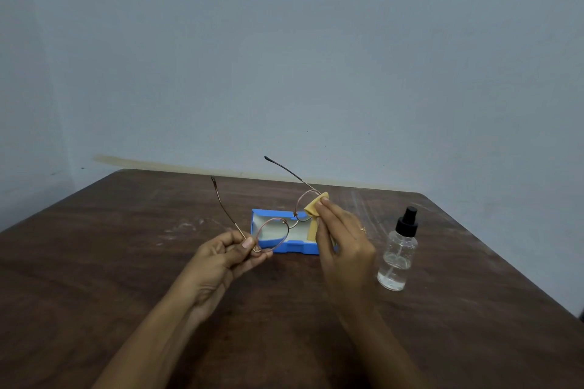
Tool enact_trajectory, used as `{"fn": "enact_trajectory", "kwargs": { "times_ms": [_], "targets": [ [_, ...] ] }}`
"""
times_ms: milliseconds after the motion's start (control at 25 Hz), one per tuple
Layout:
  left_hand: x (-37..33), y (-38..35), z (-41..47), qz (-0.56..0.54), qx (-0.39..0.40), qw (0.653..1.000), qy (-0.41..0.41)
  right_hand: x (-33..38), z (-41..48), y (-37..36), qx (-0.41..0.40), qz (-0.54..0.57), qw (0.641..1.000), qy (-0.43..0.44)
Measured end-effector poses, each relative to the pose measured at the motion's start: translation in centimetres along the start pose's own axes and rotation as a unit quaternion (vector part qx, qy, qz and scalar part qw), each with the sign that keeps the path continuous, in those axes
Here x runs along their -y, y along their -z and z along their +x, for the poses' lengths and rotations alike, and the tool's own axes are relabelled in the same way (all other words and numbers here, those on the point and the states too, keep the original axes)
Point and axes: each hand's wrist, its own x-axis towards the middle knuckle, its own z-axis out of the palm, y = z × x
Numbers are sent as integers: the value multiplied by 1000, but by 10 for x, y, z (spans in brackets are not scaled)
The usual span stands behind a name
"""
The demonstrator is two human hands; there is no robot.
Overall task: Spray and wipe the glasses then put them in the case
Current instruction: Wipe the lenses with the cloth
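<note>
Tabletop (126,262) of dark wood fills my view. On the left, the left hand (227,254) pinches the glasses (273,235) at the outer corner of one lens, thumb and curled fingers closed on the rim by the hinge. The glasses are in the air, both temples unfolded and pointing away from me, just above the open blue case (294,247) that lies on the table behind them.

I judge the thin wire frame to be very light and springy, easily bent, with lenses that smudge or scratch. The rim near the hinge, where the left hand has it, looks the safest place to hold it. I would not take it by a temple or press the glass bare-fingered.

Further right, a yellow cloth (313,208) is folded over the other lens. The right hand (341,240) pinches it there, fingertips squeezing lens and cloth together, so wiping seems underway.

Rightmost, the clear spray bottle (398,253) stands upright near that hand, untouched.
</note>
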Motion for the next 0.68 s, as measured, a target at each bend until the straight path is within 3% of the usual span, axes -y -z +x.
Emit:
{"fn": "enact_trajectory", "kwargs": {
  "times_ms": [320, 520, 680],
  "targets": [
    [-2, -3, 0, -39, -5, 999, 2, 5, -7, -5, 40, 15, 999, 2],
    [-3, -1, 1, -50, -11, 999, -14, 6, -2, 0, -13, 30, 999, -25],
    [-2, -2, 1, -26, -14, 999, -13, 10, 1, 4, -44, 31, 999, 10]
  ]
}}
